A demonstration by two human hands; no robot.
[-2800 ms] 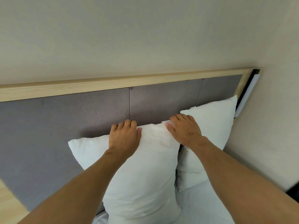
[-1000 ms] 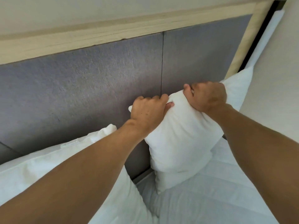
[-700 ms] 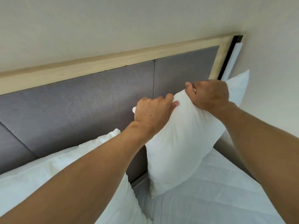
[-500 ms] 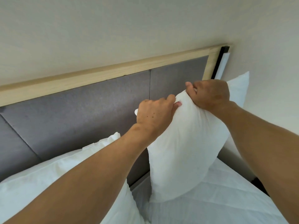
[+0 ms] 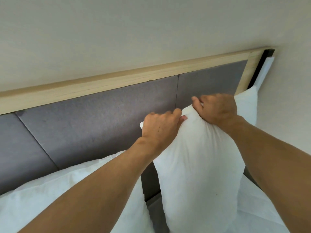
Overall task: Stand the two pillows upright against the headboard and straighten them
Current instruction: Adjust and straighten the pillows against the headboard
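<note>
Two white pillows are on the bed before a grey padded headboard [image 5: 94, 125] with a pale wood rail. The right pillow [image 5: 198, 165] stands upright, its top edge bunched. My left hand [image 5: 159, 128] grips that top edge near its left corner, and my right hand [image 5: 217, 108] grips it further right. The pillow's bottom looks lifted off the mattress. The left pillow [image 5: 55, 194] leans against the headboard at lower left, partly hidden by my left forearm.
A side wall [image 5: 289, 101] closes in on the right, right next to the pillow. A dark strip and a white panel [image 5: 265, 69] fill the gap at the headboard's right end. White bedding [image 5: 262, 211] lies at lower right.
Both hands moved from the left pillow's top to the right pillow's top edge. Over the last second they have raised that pillow, still gripping it.
</note>
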